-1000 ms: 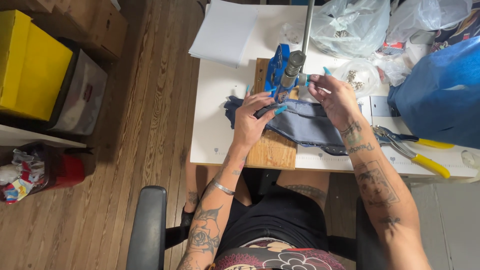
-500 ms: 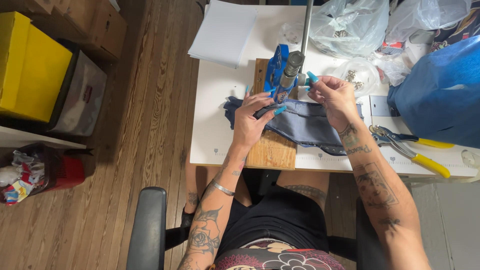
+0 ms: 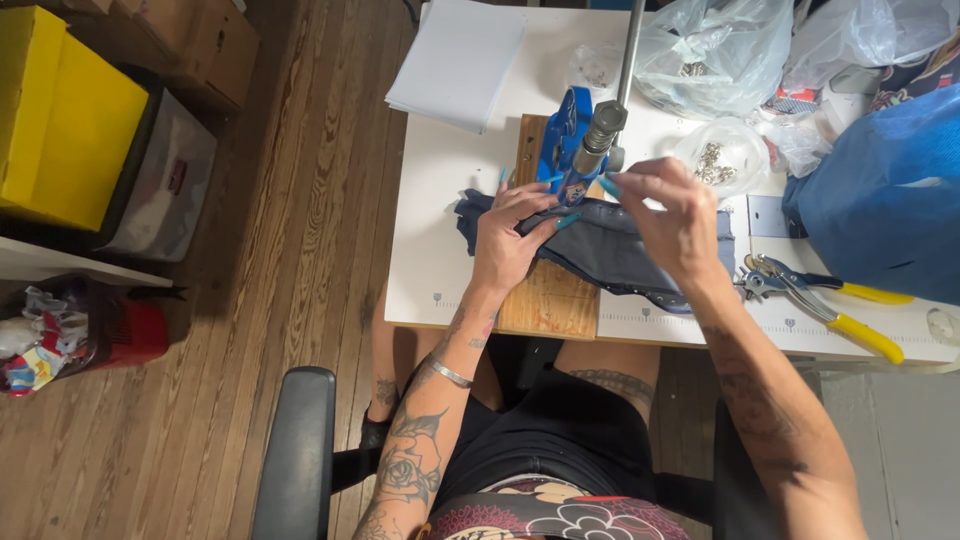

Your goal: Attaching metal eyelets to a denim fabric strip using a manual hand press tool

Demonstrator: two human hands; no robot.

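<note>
Two hands work at the blue press [image 3: 572,140]. Left hand [image 3: 508,240], nearest, lies flat with fingers spread on the dark cloth [image 3: 600,245], which rests on the wooden board [image 3: 545,295] under the press. Right hand [image 3: 672,215], beside the press, has fingertips pinched together; what they hold cannot be told. Pliers [image 3: 820,300] lie right of the cloth

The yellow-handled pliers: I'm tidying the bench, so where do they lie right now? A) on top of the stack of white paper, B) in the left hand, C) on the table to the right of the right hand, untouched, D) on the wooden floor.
C: the yellow-handled pliers lie on the white table beside the right hand, which does not grip them.
</note>
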